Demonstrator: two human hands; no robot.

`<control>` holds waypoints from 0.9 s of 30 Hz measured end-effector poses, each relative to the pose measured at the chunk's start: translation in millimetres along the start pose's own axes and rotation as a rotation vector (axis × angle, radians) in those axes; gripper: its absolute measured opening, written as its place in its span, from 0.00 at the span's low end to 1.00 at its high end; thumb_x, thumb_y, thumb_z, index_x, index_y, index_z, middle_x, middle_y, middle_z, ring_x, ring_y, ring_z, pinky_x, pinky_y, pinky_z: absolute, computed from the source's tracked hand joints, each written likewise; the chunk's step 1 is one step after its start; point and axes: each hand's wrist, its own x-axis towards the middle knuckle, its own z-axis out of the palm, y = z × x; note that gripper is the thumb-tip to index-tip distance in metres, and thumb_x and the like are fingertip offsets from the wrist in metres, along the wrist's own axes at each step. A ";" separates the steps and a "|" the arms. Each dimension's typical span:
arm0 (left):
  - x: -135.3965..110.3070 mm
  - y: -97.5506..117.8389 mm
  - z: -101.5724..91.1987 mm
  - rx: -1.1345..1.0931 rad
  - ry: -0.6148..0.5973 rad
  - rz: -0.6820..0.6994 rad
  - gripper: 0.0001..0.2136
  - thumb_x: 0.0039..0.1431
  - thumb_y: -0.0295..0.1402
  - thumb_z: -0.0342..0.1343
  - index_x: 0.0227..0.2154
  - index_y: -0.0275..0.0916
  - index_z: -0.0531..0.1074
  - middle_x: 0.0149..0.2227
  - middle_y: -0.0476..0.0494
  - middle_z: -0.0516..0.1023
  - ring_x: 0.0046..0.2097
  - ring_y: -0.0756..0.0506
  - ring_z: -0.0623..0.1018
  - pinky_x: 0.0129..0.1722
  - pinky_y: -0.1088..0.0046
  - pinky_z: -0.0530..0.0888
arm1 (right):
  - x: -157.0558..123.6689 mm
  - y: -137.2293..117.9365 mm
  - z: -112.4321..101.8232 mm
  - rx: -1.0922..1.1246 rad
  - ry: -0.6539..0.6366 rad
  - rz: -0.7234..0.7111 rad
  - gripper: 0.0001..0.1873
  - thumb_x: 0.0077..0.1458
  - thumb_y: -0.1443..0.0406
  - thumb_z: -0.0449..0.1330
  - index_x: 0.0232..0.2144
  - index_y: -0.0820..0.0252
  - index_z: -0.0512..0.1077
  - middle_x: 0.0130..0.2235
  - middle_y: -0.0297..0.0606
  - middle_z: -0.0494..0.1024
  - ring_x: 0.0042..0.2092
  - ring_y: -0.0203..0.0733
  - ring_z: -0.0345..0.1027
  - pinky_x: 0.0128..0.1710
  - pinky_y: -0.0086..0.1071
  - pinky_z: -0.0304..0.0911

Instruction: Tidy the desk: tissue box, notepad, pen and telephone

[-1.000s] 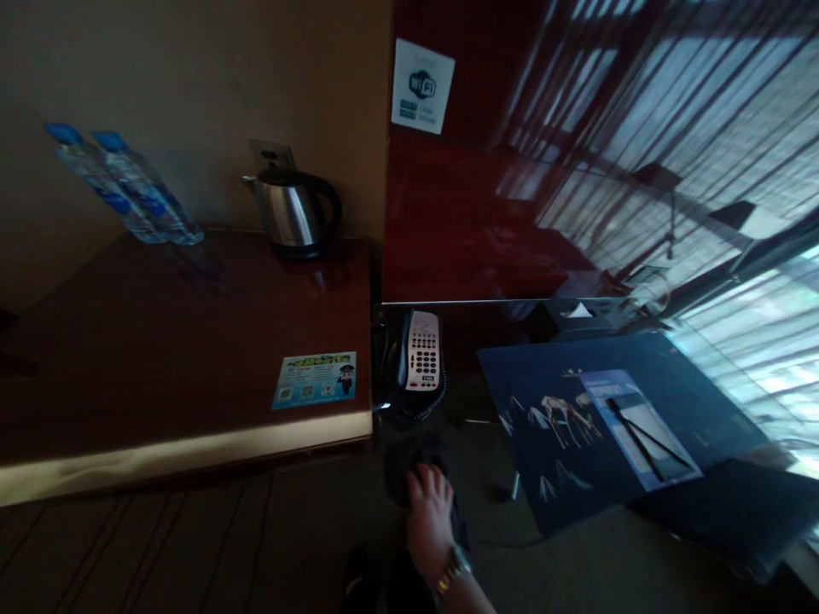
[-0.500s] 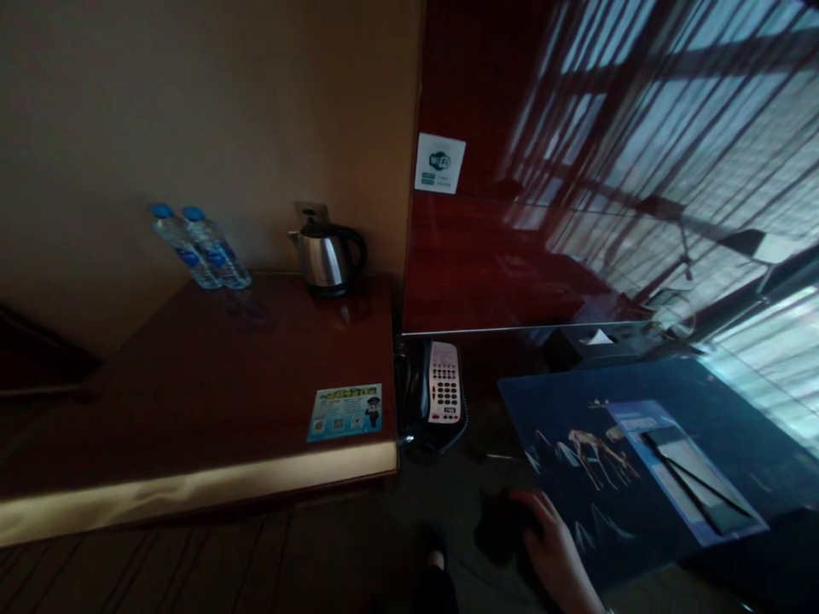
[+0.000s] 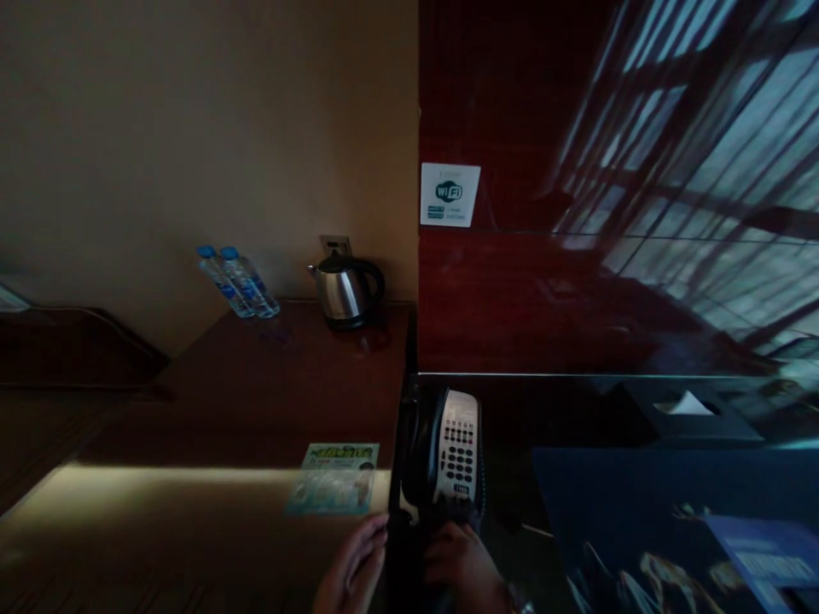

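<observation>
Progress: I judge the handling is just starting; the telephone (image 3: 448, 456) sits on its lower desk (image 3: 512, 426), handset in the cradle.
Left hand (image 3: 351, 567): fingers loosely curled, holding nothing, by the wooden desk (image 3: 256, 384) edge.
Right hand (image 3: 464, 563): touching the telephone's near end; grip unclear.

"WiFi" is read on a small white square sign (image 3: 450, 194) that is stuck to the glossy dark red wall panel (image 3: 543, 298). Smaller lines under that word, and the telephone's key markings below the sign, cannot be read.
</observation>
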 end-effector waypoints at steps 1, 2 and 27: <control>13.4 -1.6 13.4 0.052 -0.012 0.034 0.36 0.47 0.60 0.61 0.51 0.36 0.73 0.58 0.31 0.75 0.58 0.36 0.76 0.56 0.62 0.77 | -5.6 4.6 -13.1 0.026 0.025 -0.006 0.10 0.54 0.68 0.60 0.30 0.48 0.80 0.40 0.29 0.83 0.48 0.46 0.73 0.53 0.47 0.68; 26.8 -3.0 27.1 0.102 -0.013 0.063 0.40 0.48 0.60 0.59 0.55 0.33 0.69 0.61 0.28 0.71 0.61 0.35 0.73 0.59 0.60 0.74 | -4.5 8.3 -34.8 0.040 0.101 -0.015 0.13 0.54 0.70 0.58 0.30 0.48 0.80 0.41 0.28 0.83 0.48 0.44 0.72 0.53 0.45 0.67; 76.0 -90.8 114.3 0.391 0.065 0.190 0.43 0.57 0.47 0.52 0.66 0.22 0.45 0.71 0.19 0.49 0.73 0.32 0.51 0.73 0.49 0.47 | -39.2 280.3 -184.4 -0.139 0.703 0.797 0.36 0.58 0.55 0.43 0.62 0.69 0.64 0.63 0.59 0.64 0.62 0.75 0.57 0.56 0.72 0.60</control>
